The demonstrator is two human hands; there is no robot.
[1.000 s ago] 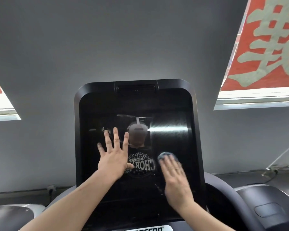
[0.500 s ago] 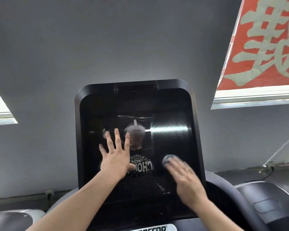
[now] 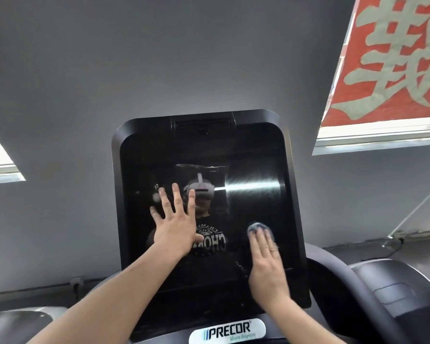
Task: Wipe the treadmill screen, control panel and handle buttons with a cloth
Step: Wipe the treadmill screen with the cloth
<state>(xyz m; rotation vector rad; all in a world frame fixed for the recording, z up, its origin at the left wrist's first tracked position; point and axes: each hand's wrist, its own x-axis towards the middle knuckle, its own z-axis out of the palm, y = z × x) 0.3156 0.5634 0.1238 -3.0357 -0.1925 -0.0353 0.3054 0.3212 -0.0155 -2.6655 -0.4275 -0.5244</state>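
The treadmill's tall black screen fills the middle of the head view and mirrors the person in front of it. My left hand lies flat on the glass with fingers spread, left of centre. My right hand presses a small blue-grey cloth against the lower right part of the screen with straight fingers; only the cloth's top edge shows beyond the fingertips. The control panel and handle buttons are out of view below.
A white Precor badge sits under the screen. Neighbouring machines' grey housings stand at the right and lower left. A grey wall with red banners and windows lies behind.
My right hand with the cloth slid right along the lower screen, then came back slightly left. My left hand stayed flat in place. The view tilted a little downward.
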